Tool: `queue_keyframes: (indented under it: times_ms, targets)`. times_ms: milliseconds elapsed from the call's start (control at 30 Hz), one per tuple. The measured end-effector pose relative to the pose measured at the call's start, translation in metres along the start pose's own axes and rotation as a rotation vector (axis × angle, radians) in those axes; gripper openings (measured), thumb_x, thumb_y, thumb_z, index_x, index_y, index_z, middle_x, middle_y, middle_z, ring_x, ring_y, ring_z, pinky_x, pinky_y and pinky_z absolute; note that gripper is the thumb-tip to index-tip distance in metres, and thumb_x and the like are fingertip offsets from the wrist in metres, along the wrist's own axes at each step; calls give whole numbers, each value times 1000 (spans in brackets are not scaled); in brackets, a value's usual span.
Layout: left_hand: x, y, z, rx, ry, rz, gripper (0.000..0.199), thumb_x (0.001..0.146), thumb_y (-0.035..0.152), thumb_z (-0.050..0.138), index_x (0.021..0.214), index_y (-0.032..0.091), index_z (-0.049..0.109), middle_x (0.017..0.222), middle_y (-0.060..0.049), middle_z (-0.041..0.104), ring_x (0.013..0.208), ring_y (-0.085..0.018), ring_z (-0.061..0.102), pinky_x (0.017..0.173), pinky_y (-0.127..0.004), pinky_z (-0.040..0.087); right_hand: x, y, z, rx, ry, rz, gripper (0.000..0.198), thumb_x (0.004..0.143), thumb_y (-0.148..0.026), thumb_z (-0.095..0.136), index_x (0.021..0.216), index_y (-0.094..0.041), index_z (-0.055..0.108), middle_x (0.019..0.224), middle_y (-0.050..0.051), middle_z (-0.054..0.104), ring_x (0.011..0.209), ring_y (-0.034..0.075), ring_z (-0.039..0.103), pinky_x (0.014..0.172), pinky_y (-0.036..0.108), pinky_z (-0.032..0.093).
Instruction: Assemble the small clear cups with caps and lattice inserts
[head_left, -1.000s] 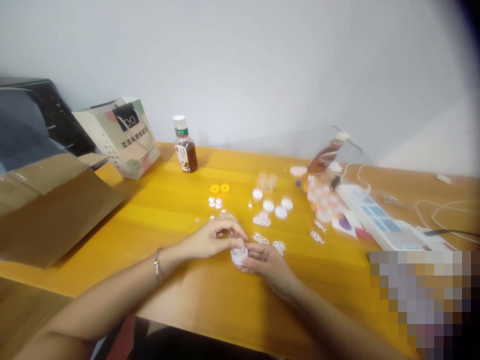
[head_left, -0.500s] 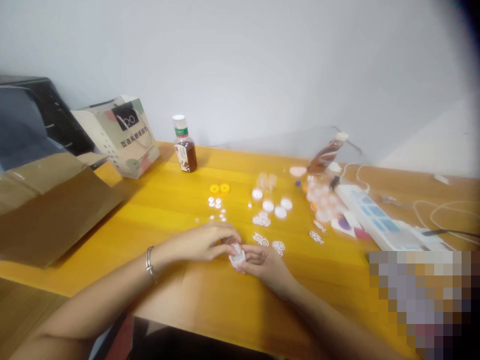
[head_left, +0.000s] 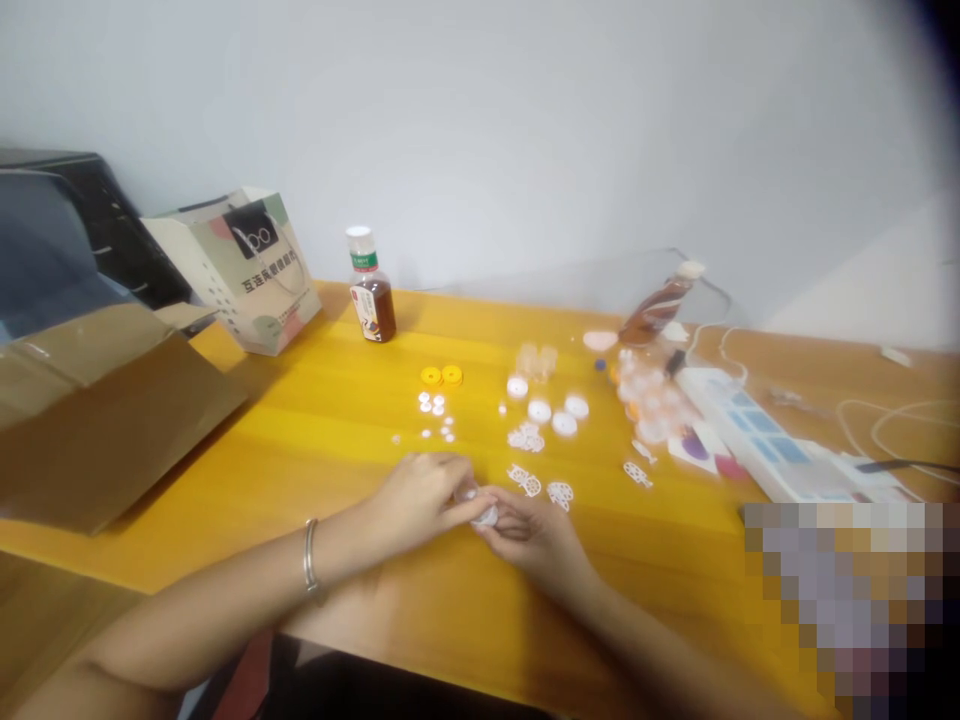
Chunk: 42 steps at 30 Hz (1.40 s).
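Note:
Between my fingertips is a small white round plastic part (head_left: 487, 516), mostly covered by the fingers. My left hand (head_left: 424, 500) has its fingers bent over the part from the left, thumb against it. From the right, my right hand (head_left: 532, 530) pinches the same part between thumb and fingers. Just beyond the hands lie white spoked pieces (head_left: 525, 480) and a further pair of openwork pieces (head_left: 560, 494). Small white discs (head_left: 431, 403) and yellow rings (head_left: 441, 375) sit farther back on the wooden table (head_left: 420, 620).
A cardboard box (head_left: 112, 420) and a paper bag (head_left: 247, 270) stand at left, with a drink bottle (head_left: 373, 290) behind. White round pieces (head_left: 551, 412) lie right of centre. A tilted bottle (head_left: 660, 305), a bag of pale balls (head_left: 649, 395) and a long white case (head_left: 742, 425) occupy the right.
My left hand has moved slightly right and closed further over the white part, which is now more hidden. My right fingers have come up nearer the left fingertips.

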<state>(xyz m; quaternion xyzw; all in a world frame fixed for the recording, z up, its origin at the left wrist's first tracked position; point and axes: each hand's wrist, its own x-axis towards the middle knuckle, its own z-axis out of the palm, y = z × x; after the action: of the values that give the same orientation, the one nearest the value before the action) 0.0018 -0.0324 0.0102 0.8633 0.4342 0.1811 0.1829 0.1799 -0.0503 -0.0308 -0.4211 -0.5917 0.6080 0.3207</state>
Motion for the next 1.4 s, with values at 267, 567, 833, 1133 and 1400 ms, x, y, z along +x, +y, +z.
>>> queue_keyframes:
  times_ms: [267,567,833,1133,1400]
  targets:
    - [9,-10,-21,-340,-219,259,22,87,19,39,101,17,57,94,-6,58,84,-14,54,76,-27,42,4,4,-4,235,-76,192,29,61,-31,71,87,-18,68,73,0,68,67,13,63,67,25,50]
    - [15,-26,-25,-580,-309,311,32,82,22,50,114,20,52,99,-8,58,86,-15,55,75,-26,45,1,-1,-8,329,-123,181,33,60,-31,73,90,-17,68,73,2,68,63,11,62,63,23,49]
    - [8,-5,-5,-211,11,27,25,79,40,52,77,16,57,69,-1,56,63,-12,49,60,-25,39,1,-6,-2,132,30,64,27,63,-28,70,88,-21,67,79,-1,68,69,13,63,70,26,50]
    - [17,-24,-1,-798,-150,81,32,79,26,54,110,17,52,101,-8,59,90,-15,55,77,-29,44,4,-7,-10,267,43,124,31,63,-31,70,92,-19,67,79,3,70,70,14,64,71,27,50]
    - [18,-20,5,-876,-70,-3,38,77,27,58,112,19,48,106,-8,55,92,-15,54,78,-29,44,3,-7,-8,234,71,112,34,63,-32,71,94,-20,66,81,2,70,73,16,64,74,31,50]
